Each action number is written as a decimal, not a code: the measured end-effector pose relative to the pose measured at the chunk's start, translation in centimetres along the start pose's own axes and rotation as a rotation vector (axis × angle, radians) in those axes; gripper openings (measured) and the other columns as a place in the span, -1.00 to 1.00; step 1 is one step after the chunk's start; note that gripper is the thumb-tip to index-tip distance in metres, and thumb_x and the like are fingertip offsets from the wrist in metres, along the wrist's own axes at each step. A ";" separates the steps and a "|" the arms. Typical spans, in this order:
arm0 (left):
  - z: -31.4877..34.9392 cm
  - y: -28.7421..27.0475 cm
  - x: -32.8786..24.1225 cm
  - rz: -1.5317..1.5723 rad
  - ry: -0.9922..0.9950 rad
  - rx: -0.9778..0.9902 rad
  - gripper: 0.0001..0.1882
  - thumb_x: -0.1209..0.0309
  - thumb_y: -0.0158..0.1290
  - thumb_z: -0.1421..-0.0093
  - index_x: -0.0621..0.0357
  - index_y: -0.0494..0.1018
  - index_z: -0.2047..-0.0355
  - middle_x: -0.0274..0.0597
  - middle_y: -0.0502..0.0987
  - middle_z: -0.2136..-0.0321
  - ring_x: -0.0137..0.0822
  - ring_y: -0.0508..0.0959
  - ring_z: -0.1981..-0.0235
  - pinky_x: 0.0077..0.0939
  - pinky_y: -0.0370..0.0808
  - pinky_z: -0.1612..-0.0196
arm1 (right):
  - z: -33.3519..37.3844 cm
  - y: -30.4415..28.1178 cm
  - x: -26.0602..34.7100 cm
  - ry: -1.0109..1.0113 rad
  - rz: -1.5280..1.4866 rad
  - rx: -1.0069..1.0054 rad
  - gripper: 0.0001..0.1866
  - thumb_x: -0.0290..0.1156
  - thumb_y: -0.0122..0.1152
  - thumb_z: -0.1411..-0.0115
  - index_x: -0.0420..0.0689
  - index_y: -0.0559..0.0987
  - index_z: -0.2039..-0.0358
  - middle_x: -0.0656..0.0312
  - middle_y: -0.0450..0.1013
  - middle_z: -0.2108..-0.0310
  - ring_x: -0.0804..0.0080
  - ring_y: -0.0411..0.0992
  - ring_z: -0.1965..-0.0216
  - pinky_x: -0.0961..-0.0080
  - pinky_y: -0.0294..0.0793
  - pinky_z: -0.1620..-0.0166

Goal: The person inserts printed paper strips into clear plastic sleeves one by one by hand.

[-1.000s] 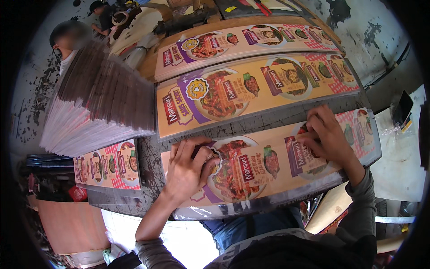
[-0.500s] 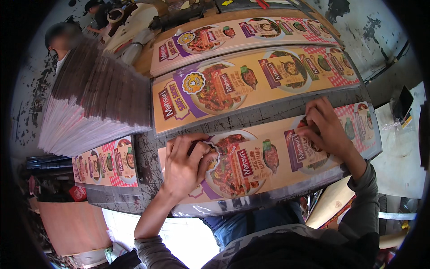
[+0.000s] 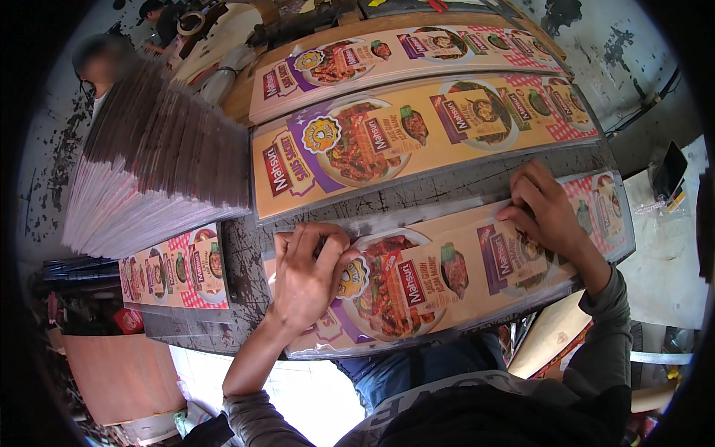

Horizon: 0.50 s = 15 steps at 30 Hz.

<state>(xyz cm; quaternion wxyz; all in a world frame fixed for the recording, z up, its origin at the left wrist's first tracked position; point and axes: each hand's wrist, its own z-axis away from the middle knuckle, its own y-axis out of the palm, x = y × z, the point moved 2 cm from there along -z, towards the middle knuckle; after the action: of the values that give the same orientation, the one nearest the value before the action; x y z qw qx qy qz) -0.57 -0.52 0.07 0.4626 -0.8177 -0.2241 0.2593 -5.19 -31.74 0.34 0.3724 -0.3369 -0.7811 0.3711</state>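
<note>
A long printed food poster (image 3: 469, 277), orange with dish pictures, lies in front of me in clear plastic (image 3: 417, 214), which shows as a strip along its far edge. My left hand (image 3: 307, 272) rests over its left end, closed, with bent fingers and the thumb beside a yellow badge. Toward the poster's right part, my right hand (image 3: 547, 212) is also closed, knuckles raised and thumb against the surface. Both hands' fingertips are partly hidden, so how much plastic or paper they pinch is unclear.
Beyond lie two stacks of similar posters, a middle one (image 3: 298, 186) and a far one (image 3: 387, 67). A tall, fanned pile of plastic-covered sheets (image 3: 156, 164) stands left, with another poster (image 3: 179, 272) below it. The dark, scratched tabletop (image 3: 246, 298) shows between. A person (image 3: 100, 67) sits behind the pile.
The poster has slid slightly right and toward me, baring a strip of clear plastic along its far edge. Both hands stay nearly in place.
</note>
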 end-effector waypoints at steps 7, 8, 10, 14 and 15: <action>0.0 0.0 0.2 0.012 0.047 -0.019 -0.81 0.50 0.18 0.04 0.12 0.39 0.41 -0.30 0.46 0.45 -0.32 0.47 0.40 -0.42 0.25 0.26 | -0.1 0.2 -0.1 0.041 0.011 0.009 -0.64 -0.33 0.36 0.15 -0.17 0.30 0.57 0.16 0.22 0.53 0.15 0.25 0.47 0.30 0.28 0.42; -0.1 0.0 0.2 0.010 0.046 -0.020 -0.81 0.50 0.18 0.04 0.12 0.39 0.41 -0.30 0.46 0.45 -0.32 0.47 0.40 -0.42 0.25 0.26 | -0.1 0.2 -0.1 0.068 0.029 0.030 -0.64 -0.33 0.36 0.16 -0.17 0.30 0.57 0.16 0.23 0.53 0.15 0.27 0.47 0.30 0.28 0.42; -0.2 0.1 0.1 0.043 0.038 -0.038 -0.81 0.49 0.19 0.05 0.14 0.40 0.43 -0.28 0.45 0.46 -0.27 0.47 0.43 -0.40 0.31 0.33 | 0.0 0.2 -0.1 0.096 0.046 0.051 -0.64 -0.34 0.36 0.16 -0.17 0.31 0.57 0.15 0.24 0.53 0.14 0.28 0.48 0.30 0.29 0.43; -0.5 -0.1 0.2 0.057 0.035 -0.024 -0.81 0.49 0.19 0.05 0.16 0.40 0.44 -0.23 0.43 0.48 -0.21 0.46 0.45 -0.35 0.37 0.39 | -0.1 -0.2 -0.2 0.161 0.004 0.110 -0.68 -0.35 0.33 0.10 -0.17 0.31 0.56 0.15 0.25 0.52 0.13 0.31 0.46 0.31 0.30 0.44; -0.4 0.1 0.7 0.055 0.020 -0.028 -0.80 0.43 0.20 0.04 0.16 0.39 0.46 -0.22 0.42 0.50 -0.19 0.47 0.46 -0.33 0.37 0.40 | -0.2 -0.3 -0.3 0.183 -0.041 0.137 -0.69 -0.36 0.31 0.08 -0.17 0.31 0.56 0.14 0.25 0.51 0.14 0.32 0.46 0.32 0.30 0.44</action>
<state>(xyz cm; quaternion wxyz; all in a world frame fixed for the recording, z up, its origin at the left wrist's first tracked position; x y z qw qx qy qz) 0.24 -0.45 0.02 0.4460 -0.8324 -0.2006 0.2606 -4.92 -32.05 0.57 0.4719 -0.3272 -0.7234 0.3834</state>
